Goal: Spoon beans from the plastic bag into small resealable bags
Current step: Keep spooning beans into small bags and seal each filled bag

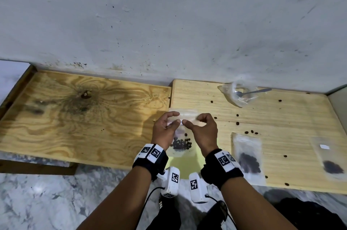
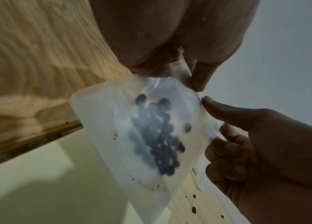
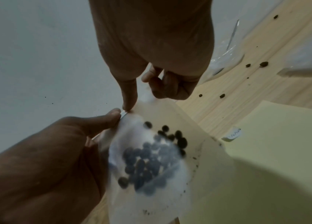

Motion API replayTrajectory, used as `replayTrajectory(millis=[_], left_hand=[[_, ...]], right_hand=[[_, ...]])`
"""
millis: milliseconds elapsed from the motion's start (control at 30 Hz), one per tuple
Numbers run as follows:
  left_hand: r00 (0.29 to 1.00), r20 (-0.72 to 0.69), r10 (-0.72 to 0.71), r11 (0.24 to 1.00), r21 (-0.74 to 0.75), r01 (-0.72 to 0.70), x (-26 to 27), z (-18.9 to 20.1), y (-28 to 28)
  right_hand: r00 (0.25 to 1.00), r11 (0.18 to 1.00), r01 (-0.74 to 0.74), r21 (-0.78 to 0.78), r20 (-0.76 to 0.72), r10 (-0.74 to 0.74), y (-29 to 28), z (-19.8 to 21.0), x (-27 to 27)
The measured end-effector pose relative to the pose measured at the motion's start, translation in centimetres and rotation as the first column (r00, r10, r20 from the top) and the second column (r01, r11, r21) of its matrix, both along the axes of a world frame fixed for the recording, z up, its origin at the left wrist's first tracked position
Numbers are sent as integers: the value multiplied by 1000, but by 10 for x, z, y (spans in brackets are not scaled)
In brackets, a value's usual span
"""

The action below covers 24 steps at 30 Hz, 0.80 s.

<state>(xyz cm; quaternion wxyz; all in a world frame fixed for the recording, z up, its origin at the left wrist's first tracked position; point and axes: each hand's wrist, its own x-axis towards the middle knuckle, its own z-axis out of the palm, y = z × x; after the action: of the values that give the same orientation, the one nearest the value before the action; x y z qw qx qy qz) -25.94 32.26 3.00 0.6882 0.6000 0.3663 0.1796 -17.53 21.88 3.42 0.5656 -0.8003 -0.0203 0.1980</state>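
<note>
I held the small bag (image 1: 181,136) up over the near edge of the board (image 1: 281,126), both hands pinched on its top strip: left hand (image 1: 165,130) and right hand (image 1: 203,132), thumbs nearly touching at mid-strip. The strip ran left to right between my grips, and the beans (image 1: 181,144) hung below, so I judged sealing meant sliding the pinches outward along it.

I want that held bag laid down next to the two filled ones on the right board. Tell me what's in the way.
Nothing large. Both hands, left hand and right hand, pinch the held bag at its top. Between it and the filled bags lies bare right board; only loose beans are scattered farther back.
</note>
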Motion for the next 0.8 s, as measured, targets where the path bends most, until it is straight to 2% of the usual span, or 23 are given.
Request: replayTrajectory(millis=[100,333,533,633,800], left_hand=[[998,24,-58,998,-3,58,-1,-1,1],[994,13,-107,993,50,106,2,-1,2],[996,19,-82,997,-8,82,1,-1,2],[996,26,-84,996,43,83,2,-3,4],[999,20,-27,999,21,27,4,-1,3]], right_hand=[[999,998,8,55,-44,-5,-4,0,6],[999,998,42,44,25,-43,-8,5,3],[997,998,51,26,60,-53,-8,6,2],[997,999,27,30,69,-29,-10,8,2],[998,993,-3,116,55,-4,-15,3,0]])
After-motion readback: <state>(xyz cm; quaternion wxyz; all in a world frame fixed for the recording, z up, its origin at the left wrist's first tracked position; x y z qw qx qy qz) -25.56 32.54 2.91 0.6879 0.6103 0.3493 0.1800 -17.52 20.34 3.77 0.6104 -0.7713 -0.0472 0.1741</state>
